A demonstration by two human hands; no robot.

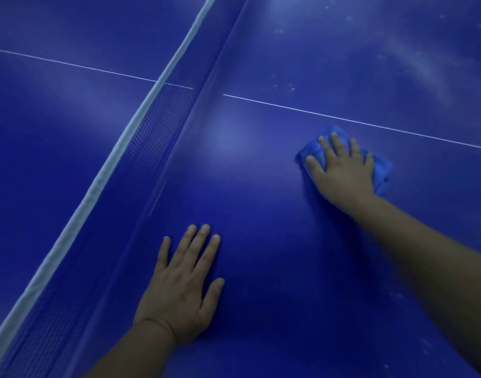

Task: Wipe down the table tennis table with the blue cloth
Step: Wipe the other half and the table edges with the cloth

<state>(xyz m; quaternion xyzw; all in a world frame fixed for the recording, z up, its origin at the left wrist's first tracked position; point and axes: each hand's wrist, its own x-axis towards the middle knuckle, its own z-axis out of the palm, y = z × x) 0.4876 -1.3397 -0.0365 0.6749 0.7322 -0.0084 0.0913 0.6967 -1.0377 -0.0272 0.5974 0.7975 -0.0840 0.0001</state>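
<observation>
The dark blue table tennis table fills the view. A folded blue cloth lies on its right half, just below the white centre line. My right hand presses flat on the cloth with its fingers spread and straight, covering most of it. Lower down, my left hand rests palm-down on the bare table surface, fingers straight, holding nothing, close to the net.
The net with its white top band runs diagonally from the lower left to the top centre. A thin white line crosses the table. Pale dusty smears and specks mark the surface at the upper right.
</observation>
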